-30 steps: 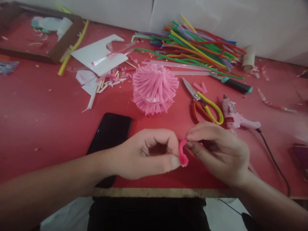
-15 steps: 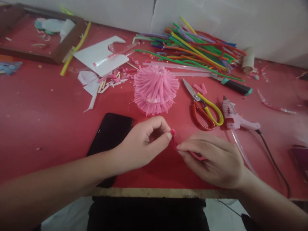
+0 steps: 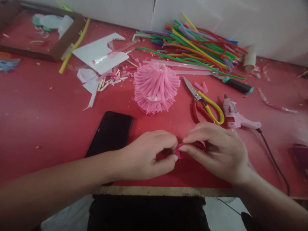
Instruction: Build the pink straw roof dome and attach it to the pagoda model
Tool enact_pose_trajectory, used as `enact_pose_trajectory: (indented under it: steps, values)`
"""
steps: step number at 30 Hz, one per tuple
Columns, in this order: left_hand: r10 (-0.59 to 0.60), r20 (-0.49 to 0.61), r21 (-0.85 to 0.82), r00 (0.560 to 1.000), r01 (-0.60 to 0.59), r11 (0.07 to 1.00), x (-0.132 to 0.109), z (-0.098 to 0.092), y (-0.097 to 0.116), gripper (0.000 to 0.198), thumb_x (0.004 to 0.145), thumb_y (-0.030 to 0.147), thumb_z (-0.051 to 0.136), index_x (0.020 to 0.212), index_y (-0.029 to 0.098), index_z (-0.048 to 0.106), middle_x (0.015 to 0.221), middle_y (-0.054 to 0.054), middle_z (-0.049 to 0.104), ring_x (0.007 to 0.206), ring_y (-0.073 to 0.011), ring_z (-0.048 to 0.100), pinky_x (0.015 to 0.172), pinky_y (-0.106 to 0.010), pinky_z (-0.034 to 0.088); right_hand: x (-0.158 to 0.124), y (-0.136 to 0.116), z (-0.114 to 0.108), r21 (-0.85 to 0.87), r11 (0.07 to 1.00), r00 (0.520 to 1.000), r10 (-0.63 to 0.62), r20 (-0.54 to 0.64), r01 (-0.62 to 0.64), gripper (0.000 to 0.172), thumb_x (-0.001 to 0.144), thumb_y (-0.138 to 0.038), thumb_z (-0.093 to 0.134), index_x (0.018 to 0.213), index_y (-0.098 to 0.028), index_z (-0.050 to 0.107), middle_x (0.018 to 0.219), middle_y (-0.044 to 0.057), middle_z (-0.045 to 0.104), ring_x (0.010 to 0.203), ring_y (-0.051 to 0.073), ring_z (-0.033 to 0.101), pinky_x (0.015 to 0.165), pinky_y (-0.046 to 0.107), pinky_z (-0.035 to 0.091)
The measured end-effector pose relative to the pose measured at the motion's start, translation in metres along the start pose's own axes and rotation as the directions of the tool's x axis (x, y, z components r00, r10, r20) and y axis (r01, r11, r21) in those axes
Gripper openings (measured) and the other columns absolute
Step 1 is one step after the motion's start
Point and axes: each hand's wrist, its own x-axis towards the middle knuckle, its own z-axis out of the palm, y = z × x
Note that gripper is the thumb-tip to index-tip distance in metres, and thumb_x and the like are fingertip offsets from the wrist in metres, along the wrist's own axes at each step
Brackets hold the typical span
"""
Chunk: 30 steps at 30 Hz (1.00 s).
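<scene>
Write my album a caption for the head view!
Left hand and right hand pinch a bright pink strip near a pink tiered craft.

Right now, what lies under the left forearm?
A black phone on the red table. Its upper part shows; the left forearm covers most of the rest. Anything else there is hidden.

The light is dim, the focus soft.

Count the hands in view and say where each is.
2: the left hand, at the left end of a dark pink strip; the right hand, pinching that strip, in front of the scissors. No others show.
</scene>
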Motion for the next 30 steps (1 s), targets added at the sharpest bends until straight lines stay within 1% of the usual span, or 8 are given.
enact_pose_trajectory:
  steps: [3, 7, 10, 13, 18, 23, 26, 30]
  values:
    - [-0.054, 0.034, -0.256, 0.998, 0.061, 0.965, -0.001, -0.003, 0.004, 0.007, 0.083, 0.010, 0.058, 0.080, 0.017, 0.057, 0.073, 0.003, 0.059, 0.064, -0.0084, 0.053, 0.058, -0.020, 0.042, 0.001, 0.001, -0.002, 0.072, 0.995, 0.997, 0.072, -0.011, -0.071, 0.006, 0.086, -0.018, 0.072, 0.086, -0.021, 0.067, 0.074, -0.002, 0.067, 0.064, 0.010, 0.061, 0.057, 0.022, 0.051]
    - [-0.153, 0.001, -0.530, 0.988, 0.130, 0.838, 0.000, -0.006, 0.006, 0.010, 0.088, 0.015, 0.056, 0.078, 0.017, 0.054, 0.073, 0.002, 0.056, 0.062, -0.0083, 0.050, 0.056, -0.021, 0.043, 0.002, 0.000, -0.004, 0.065, 0.997, 0.999, 0.048, -0.006, -0.048, 0.007, 0.087, -0.014, 0.068, 0.086, -0.020, 0.065, 0.073, -0.001, 0.066, 0.063, 0.010, 0.061, 0.055, 0.022, 0.050]
    - [-0.220, -0.052, -0.599, 0.974, 0.146, 0.787, 0.002, -0.007, 0.006, 0.016, 0.090, 0.021, 0.057, 0.076, 0.018, 0.051, 0.069, 0.003, 0.051, 0.058, -0.0070, 0.043, 0.053, -0.020, 0.038, 0.002, -0.003, -0.005, -0.024, 0.999, 0.999, 0.035, -0.005, -0.035, 0.007, 0.087, -0.014, 0.066, 0.085, -0.020, 0.064, 0.070, 0.000, 0.064, 0.058, 0.010, 0.059, 0.051, 0.022, 0.048]
    - [-0.280, -0.102, -0.587, 0.955, 0.169, 0.791, 0.005, -0.006, 0.005, 0.018, 0.089, 0.025, 0.057, 0.074, 0.018, 0.050, 0.065, 0.004, 0.048, 0.057, -0.0075, 0.041, 0.051, -0.020, 0.036, 0.001, -0.006, -0.003, -0.122, 0.992, 1.000, -0.024, 0.014, 0.025, 0.008, 0.088, -0.013, 0.063, 0.088, -0.021, 0.063, 0.070, 0.000, 0.065, 0.058, 0.010, 0.059, 0.052, 0.021, 0.050]
    - [-0.319, -0.205, -0.456, 0.925, 0.198, 0.868, 0.006, -0.004, 0.002, 0.015, 0.090, 0.022, 0.055, 0.075, 0.018, 0.051, 0.065, 0.006, 0.048, 0.056, -0.0069, 0.041, 0.051, -0.019, 0.036, -0.002, -0.005, 0.001, -0.159, 0.984, 0.996, -0.074, 0.059, 0.083, 0.011, 0.090, -0.011, 0.060, 0.092, -0.022, 0.062, 0.074, 0.000, 0.068, 0.063, 0.010, 0.062, 0.058, 0.020, 0.053]
    - [-0.194, -0.263, -0.077, 0.945, 0.180, 0.981, 0.003, 0.000, 0.001, 0.011, 0.085, 0.012, 0.055, 0.076, 0.017, 0.053, 0.068, 0.005, 0.055, 0.061, -0.0081, 0.049, 0.057, -0.020, 0.039, -0.006, -0.001, 0.002, -0.154, 0.980, 0.984, -0.106, 0.146, 0.128, 0.008, 0.092, -0.013, 0.059, 0.090, -0.019, 0.063, 0.074, 0.000, 0.067, 0.064, 0.010, 0.061, 0.059, 0.021, 0.053]
    - [-0.070, -0.223, 0.150, 0.972, 0.105, 0.983, 0.001, 0.004, -0.001, 0.011, 0.081, 0.009, 0.054, 0.075, 0.018, 0.051, 0.070, 0.003, 0.056, 0.065, -0.0104, 0.049, 0.060, -0.022, 0.038, -0.007, 0.000, 0.003, -0.167, 0.972, 0.979, -0.140, 0.145, 0.164, 0.009, 0.093, -0.012, 0.059, 0.089, -0.019, 0.063, 0.076, 0.001, 0.068, 0.067, 0.011, 0.062, 0.063, 0.022, 0.054]
    - [-0.007, -0.086, 0.263, 0.996, 0.029, 0.964, 0.000, 0.007, -0.003, 0.011, 0.081, 0.010, 0.051, 0.074, 0.018, 0.048, 0.071, 0.001, 0.054, 0.066, -0.0136, 0.047, 0.061, -0.026, 0.037, -0.006, 0.002, 0.002, -0.216, 0.956, 0.977, -0.179, 0.117, 0.201, 0.007, 0.093, -0.017, 0.062, 0.088, -0.022, 0.064, 0.075, 0.000, 0.070, 0.068, 0.012, 0.065, 0.064, 0.024, 0.056]
